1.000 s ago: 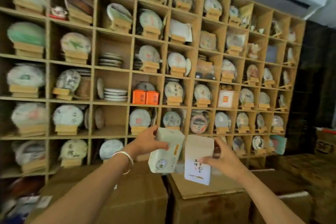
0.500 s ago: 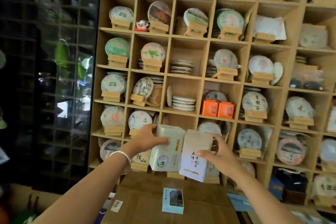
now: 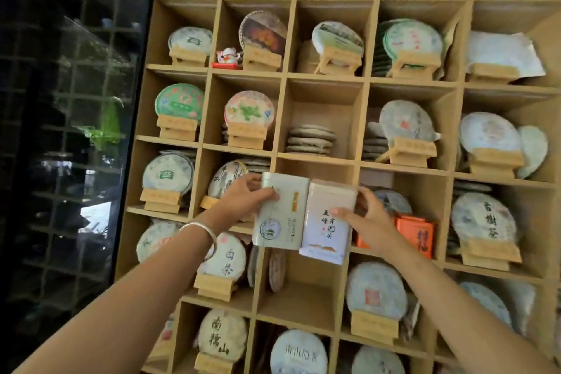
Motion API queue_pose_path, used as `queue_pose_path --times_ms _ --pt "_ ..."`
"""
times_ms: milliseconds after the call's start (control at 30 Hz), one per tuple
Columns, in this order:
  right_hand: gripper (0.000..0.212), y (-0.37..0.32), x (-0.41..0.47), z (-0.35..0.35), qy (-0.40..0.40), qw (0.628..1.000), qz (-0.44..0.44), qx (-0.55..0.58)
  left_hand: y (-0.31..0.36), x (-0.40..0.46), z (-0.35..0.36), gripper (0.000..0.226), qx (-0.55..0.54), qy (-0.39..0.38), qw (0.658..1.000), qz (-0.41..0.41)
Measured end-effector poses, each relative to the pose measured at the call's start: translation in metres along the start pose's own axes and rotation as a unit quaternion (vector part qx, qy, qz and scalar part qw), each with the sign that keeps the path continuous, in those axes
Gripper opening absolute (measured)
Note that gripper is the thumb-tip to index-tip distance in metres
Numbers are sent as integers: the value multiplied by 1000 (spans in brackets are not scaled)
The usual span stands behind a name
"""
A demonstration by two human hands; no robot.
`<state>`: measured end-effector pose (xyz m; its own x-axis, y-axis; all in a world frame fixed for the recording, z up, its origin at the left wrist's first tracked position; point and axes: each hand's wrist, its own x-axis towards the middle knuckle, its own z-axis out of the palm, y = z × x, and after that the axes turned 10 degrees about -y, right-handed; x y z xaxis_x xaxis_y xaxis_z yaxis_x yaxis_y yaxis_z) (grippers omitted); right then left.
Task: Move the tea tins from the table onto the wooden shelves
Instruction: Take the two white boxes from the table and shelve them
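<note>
Left hand: we grip the pale green tea tin (image 3: pixel 280 211) with our left hand (image 3: pixel 244 200), fingers curled over its upper left edge and thumb across its front; a silver bangle (image 3: pixel 202 235) sits on that wrist.
Right hand: our right hand (image 3: pixel 368 222) holds the white tea tin (image 3: pixel 329 220), thumb laid on its front face and fingers wrapped round its right side.
Tins: we hold both upright, side by side and touching along their inner edges, raised in front of the wooden shelves (image 3: pixel 321 158) and not resting on any board.
Position against the shelves: the tins cover the mouth of the compartment directly below the one with the flat stack of tea cakes (image 3: pixel 309 140); we cannot tell what lies behind them.
Markings: the green tin shows a round emblem low on its front and an orange strip near its right edge; the white tin carries dark vertical characters and an orange-brown motif at the bottom.
Neighbours: two orange boxes (image 3: pixel 414 235) stand in the compartment just right of the tins, partly behind our right hand.
Shelf contents: most compartments hold round paper-wrapped tea cakes propped on small wooden stands (image 3: pixel 177 127); a small cat figurine (image 3: pixel 227 56) sits in an upper compartment.
Left of the shelves: a dark gridded panel (image 3: pixel 73 130).
</note>
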<state>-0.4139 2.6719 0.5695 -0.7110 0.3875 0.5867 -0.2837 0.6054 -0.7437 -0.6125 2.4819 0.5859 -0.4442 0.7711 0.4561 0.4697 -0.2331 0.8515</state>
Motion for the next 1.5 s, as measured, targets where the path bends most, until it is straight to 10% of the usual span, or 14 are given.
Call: queue_pose_path --times_ms 667,1500 --pt "55 1 282 -27 147 987 -58 -16 -24 196 -116 30 -17 13 999 50" --pt "49 41 401 -1 32 999 1 -37 -71 206 -139 26 1 -15 998 54"
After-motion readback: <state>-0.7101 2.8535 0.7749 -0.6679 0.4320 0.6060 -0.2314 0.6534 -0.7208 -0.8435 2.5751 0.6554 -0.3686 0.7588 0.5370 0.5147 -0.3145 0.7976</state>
